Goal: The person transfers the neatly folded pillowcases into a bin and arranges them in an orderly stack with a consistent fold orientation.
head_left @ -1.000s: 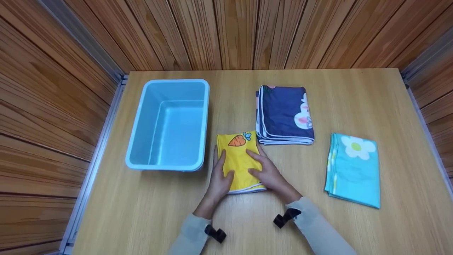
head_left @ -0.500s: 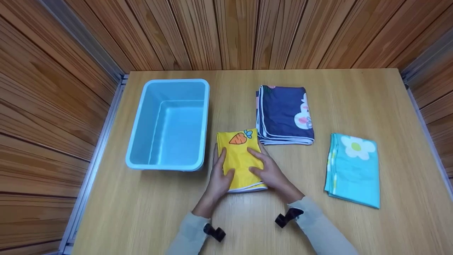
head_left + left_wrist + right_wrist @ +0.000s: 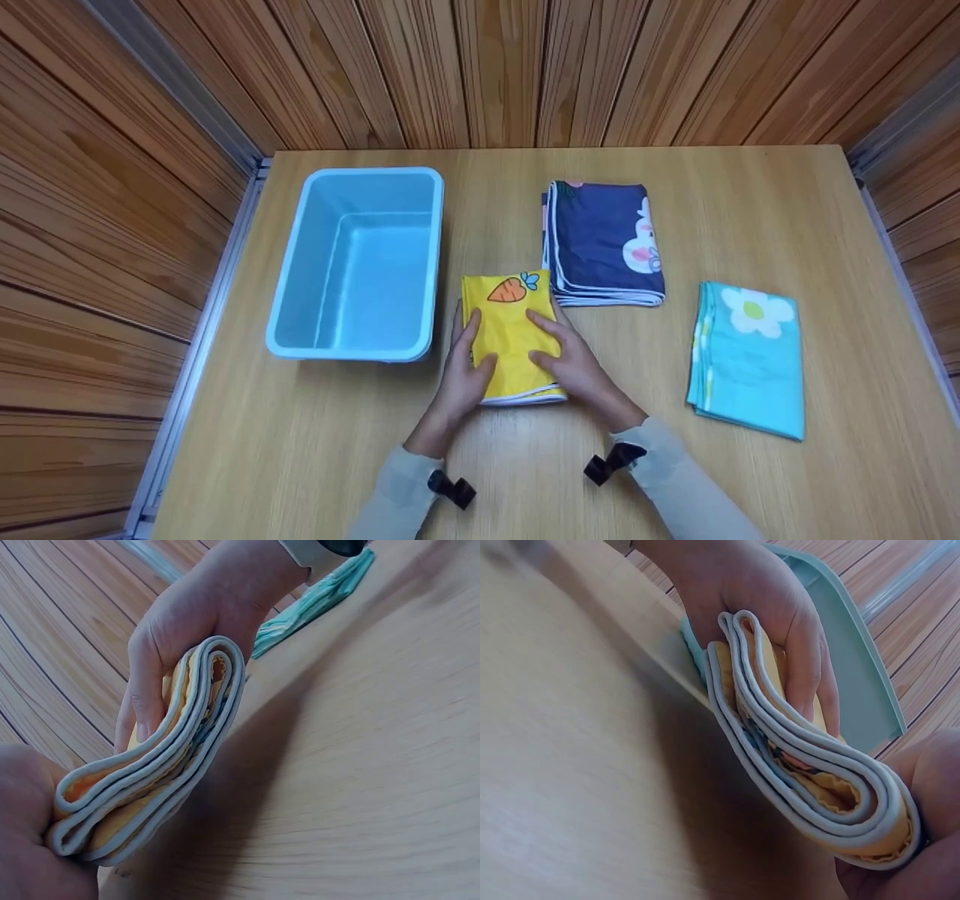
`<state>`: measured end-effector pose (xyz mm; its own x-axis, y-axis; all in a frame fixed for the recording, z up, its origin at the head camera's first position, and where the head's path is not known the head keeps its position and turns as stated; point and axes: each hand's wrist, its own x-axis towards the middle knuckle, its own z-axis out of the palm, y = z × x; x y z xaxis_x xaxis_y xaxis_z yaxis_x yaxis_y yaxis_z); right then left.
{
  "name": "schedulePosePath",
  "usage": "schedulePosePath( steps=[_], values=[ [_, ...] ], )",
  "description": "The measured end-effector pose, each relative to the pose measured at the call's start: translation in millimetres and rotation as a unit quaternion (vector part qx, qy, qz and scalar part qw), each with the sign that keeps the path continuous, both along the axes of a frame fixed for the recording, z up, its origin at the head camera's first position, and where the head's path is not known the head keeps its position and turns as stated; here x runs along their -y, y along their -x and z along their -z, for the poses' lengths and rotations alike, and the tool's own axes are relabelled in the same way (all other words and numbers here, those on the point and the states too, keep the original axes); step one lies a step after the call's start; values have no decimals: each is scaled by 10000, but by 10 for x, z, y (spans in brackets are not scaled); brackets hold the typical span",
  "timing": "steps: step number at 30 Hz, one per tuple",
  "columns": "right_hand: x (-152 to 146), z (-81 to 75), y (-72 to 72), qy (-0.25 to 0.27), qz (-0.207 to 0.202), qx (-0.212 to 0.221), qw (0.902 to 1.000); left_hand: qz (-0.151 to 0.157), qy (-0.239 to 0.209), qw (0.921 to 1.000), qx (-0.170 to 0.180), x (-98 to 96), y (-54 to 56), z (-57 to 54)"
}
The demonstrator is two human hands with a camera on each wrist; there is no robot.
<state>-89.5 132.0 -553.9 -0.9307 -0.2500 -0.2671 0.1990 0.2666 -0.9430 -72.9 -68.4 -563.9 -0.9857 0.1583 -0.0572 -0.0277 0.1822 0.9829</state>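
Observation:
Both my hands hold a folded yellow cloth [image 3: 511, 330] printed with an orange carrot and edged in white piping. My left hand [image 3: 462, 379] grips its left side, thumb on top and other fingers partly hidden behind it. On the right side my right hand [image 3: 579, 365] grips it the same way. In the left wrist view the stacked layers of the cloth [image 3: 161, 754] show edge-on, raised over the table with a shadow below. The right wrist view shows these layers [image 3: 802, 757] curving between the two hands.
An empty light-blue plastic basin [image 3: 431, 262] stands left of the cloth. A folded navy cloth with a white rabbit [image 3: 600, 240] lies behind right, its near left corner close to the yellow one. Farther right lies a folded turquoise cloth [image 3: 750, 375] with a white flower.
The yellow cloth has risen slightly and shifted a little away and to the right, both hands moving with it. The basin and the other two cloths stay in place.

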Motion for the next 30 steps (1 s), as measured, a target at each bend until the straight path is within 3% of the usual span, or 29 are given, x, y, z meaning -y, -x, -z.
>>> schedulePosePath(
  steps=[12,19,30],
  values=[
    [-4,-173,-9,-83,148,25,9999,151,21,9998,103,2,44,-166],
    [-10,-272,1,-216,249,145,9994,206,71,9998,-44,-5,65,-293],
    [-30,-414,-21,-157,250,-61,9995,249,129,9996,-40,-15,89,-430]
  ],
)
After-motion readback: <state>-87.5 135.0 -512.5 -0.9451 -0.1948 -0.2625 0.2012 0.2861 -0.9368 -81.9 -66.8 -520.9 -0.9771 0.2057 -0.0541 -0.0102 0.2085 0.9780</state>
